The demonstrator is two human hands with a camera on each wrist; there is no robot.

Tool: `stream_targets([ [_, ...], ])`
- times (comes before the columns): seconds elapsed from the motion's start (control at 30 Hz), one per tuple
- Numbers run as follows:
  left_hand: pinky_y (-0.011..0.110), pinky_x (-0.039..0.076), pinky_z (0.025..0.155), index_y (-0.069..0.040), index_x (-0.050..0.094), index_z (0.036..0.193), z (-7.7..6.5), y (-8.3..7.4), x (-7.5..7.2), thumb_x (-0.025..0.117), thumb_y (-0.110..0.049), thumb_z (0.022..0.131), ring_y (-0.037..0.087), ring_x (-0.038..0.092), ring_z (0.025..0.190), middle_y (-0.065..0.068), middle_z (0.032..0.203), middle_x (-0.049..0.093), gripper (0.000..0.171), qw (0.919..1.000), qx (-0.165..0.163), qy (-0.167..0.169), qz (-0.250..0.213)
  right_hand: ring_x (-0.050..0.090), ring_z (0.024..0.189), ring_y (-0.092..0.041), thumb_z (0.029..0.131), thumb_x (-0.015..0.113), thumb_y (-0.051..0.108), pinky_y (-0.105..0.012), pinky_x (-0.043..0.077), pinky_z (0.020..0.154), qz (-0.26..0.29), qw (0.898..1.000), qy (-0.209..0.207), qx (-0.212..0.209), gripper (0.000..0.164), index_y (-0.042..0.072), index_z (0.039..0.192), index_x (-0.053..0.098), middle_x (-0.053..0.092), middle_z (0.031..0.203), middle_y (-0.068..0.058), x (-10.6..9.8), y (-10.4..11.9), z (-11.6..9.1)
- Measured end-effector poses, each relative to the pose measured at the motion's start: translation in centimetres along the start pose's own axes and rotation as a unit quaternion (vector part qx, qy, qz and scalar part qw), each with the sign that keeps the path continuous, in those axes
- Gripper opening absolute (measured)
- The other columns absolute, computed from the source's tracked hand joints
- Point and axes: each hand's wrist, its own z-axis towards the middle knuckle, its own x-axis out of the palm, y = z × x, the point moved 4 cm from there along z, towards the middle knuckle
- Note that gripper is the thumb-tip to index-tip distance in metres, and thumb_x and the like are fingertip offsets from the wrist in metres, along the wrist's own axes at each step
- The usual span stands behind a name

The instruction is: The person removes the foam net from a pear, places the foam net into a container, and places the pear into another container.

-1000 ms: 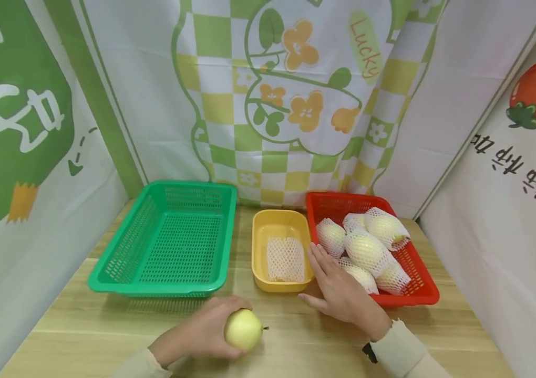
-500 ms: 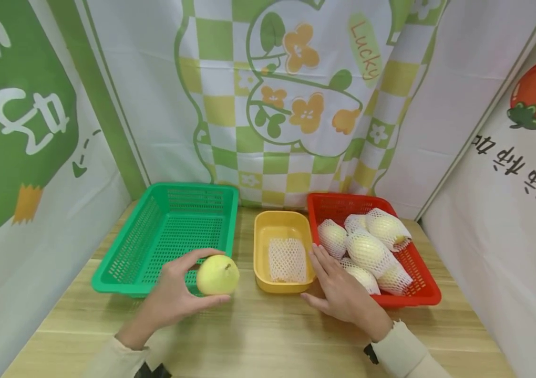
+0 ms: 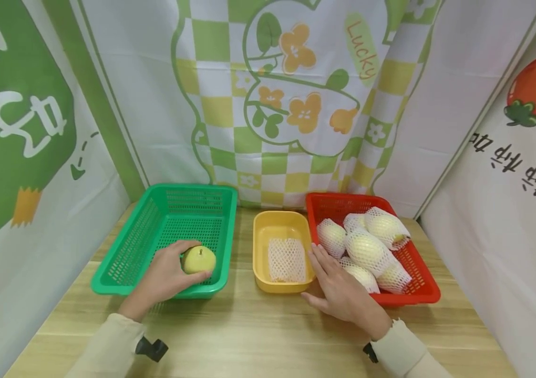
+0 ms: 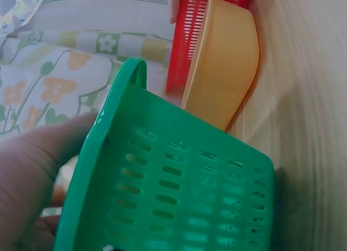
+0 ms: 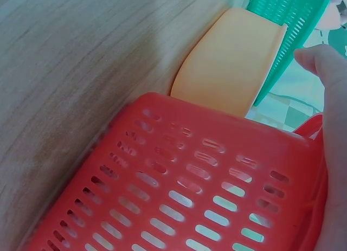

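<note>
Pear (image 3: 202, 262), bare, is being clasped in the left hand's (image 3: 165, 273) curved fingers at the green basket's (image 3: 112, 289) near end; one net (image 3: 287, 261) is lying in the tub (image 3: 279, 287). Unwrapping seems barely begun: netted pears (image 3: 366, 252) are waiting in the red basket (image 3: 414, 300), the right hand's (image 3: 343, 294) straight fingers resting at its rim.

Green basket (image 4: 162, 118), red basket (image 5: 217, 123): glossy perforated plastic. Yellow tub (image 5: 227, 61): smooth plastic. Desk (image 3: 258, 336): wood-grain, slight sheen. Pear (image 3: 200, 261): smooth. Foam net (image 3: 287, 260): matt. Backdrop (image 3: 218, 110): printed cloth
</note>
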Motion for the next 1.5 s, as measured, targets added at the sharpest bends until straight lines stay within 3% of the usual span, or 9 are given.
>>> stream_targets([
  [0.2, 0.031, 0.052, 0.063, 0.000, 0.070, 0.127, 1.8, -0.1, 0.7, 0.089, -0.036, 0.077, 0.018, 0.064, 0.079, 0.014, 0.108, 0.076, 0.064, 0.9967, -0.028, 0.063, 0.043, 0.033, 0.158, -0.042, 0.095, 0.074, 0.050, -0.055, 0.040, 0.124, -0.011, 1.000, -0.009, -0.002, 0.099, -0.005, 0.163, 0.029, 0.029, 0.171, -0.026, -0.1, -0.1, -0.1],
  [0.53, 0.032, 0.051, 0.064, 0.010, 0.064, 0.125, 2.7, 0.5, 1.9, 0.092, -0.032, 0.079, 0.022, 0.061, 0.081, 0.016, 0.103, 0.071, 0.068, 0.9798, -0.071, 0.172, 0.072, 0.035, 0.158, -0.040, 0.095, 0.073, 0.052, -0.052, 0.038, 0.125, -0.018, 1.000, -0.008, -0.004, 0.099, -0.005, 0.163, 0.029, 0.031, 0.171, -0.025, -0.1, 0.0, 0.0],
  [0.83, 0.034, 0.049, 0.066, 0.012, 0.060, 0.126, 2.9, 0.3, 1.9, 0.087, -0.033, 0.085, 0.023, 0.058, 0.080, 0.012, 0.096, 0.066, 0.067, 0.9721, -0.063, 0.213, 0.076, 0.036, 0.157, -0.041, 0.095, 0.073, 0.051, -0.053, 0.039, 0.124, -0.020, 1.000, -0.012, -0.004, 0.097, -0.005, 0.162, 0.031, 0.032, 0.171, -0.025, -0.1, -0.2, 0.0],
  [0.93, 0.050, 0.059, 0.087, 0.018, 0.051, 0.138, 2.6, -0.5, 1.3, 0.082, -0.037, 0.090, 0.042, 0.067, 0.106, 0.029, 0.121, 0.067, 0.079, 0.9740, -0.048, 0.202, 0.089, 0.038, 0.156, -0.042, 0.095, 0.074, 0.050, -0.054, 0.040, 0.124, -0.019, 1.000, -0.013, -0.010, 0.096, -0.006, 0.161, 0.033, 0.034, 0.169, -0.026, 0.0, -0.2, 0.1],
  [1.03, 0.067, 0.046, 0.113, 0.019, 0.037, 0.152, 2.4, -1.8, 0.6, 0.075, -0.040, 0.097, 0.056, 0.047, 0.141, 0.040, 0.152, 0.047, 0.088, 0.9807, -0.020, 0.171, 0.093, 0.038, 0.155, -0.043, 0.094, 0.075, 0.049, -0.055, 0.041, 0.123, -0.021, 1.000, -0.014, -0.011, 0.096, -0.007, 0.161, 0.033, 0.034, 0.169, -0.026, 0.0, -0.3, 0.1],
  [1.1, 0.070, 0.037, 0.119, 0.015, 0.032, 0.156, 2.2, -2.8, 0.4, 0.070, -0.041, 0.101, 0.057, 0.034, 0.151, 0.038, 0.163, 0.034, 0.087, 0.9851, 0.008, 0.146, 0.090, 0.038, 0.155, -0.043, 0.094, 0.075, 0.048, -0.055, 0.041, 0.123, -0.022, 1.000, -0.015, -0.011, 0.096, -0.007, 0.161, 0.033, 0.035, 0.168, -0.027, 0.0, -0.3, 0.0],
  [1.23, 0.067, 0.032, 0.123, 0.010, 0.024, 0.162, 1.4, -4.6, 1.2, 0.064, -0.044, 0.105, 0.051, 0.026, 0.157, 0.030, 0.171, 0.023, 0.089, 0.9862, 0.069, 0.120, 0.091, 0.039, 0.155, -0.043, 0.094, 0.076, 0.046, -0.054, 0.041, 0.123, -0.023, 0.999, -0.020, -0.014, 0.095, -0.007, 0.160, 0.034, 0.036, 0.168, -0.027, -0.1, -0.3, 0.1],
  [1.37, 0.062, 0.031, 0.127, 0.011, 0.025, 0.162, 0.0, -5.5, 3.2, 0.063, -0.050, 0.104, 0.047, 0.024, 0.160, 0.029, 0.173, 0.019, 0.092, 0.9741, 0.127, 0.116, 0.147, 0.039, 0.155, -0.042, 0.094, 0.076, 0.046, -0.055, 0.041, 0.123, -0.017, 1.000, -0.016, -0.013, 0.094, -0.007, 0.160, 0.034, 0.036, 0.168, -0.027, -0.1, -0.3, 0.1],
  [1.5, 0.057, 0.035, 0.126, 0.012, 0.029, 0.160, -1.2, -5.5, 5.2, 0.063, -0.057, 0.101, 0.045, 0.029, 0.159, 0.031, 0.171, 0.024, 0.097, 0.9486, 0.168, 0.099, 0.249, 0.038, 0.156, -0.042, 0.095, 0.075, 0.047, -0.054, 0.040, 0.124, -0.014, 1.000, -0.010, -0.010, 0.095, -0.006, 0.161, 0.033, 0.035, 0.168, -0.026, 0.1, -0.3, 0.1],
])
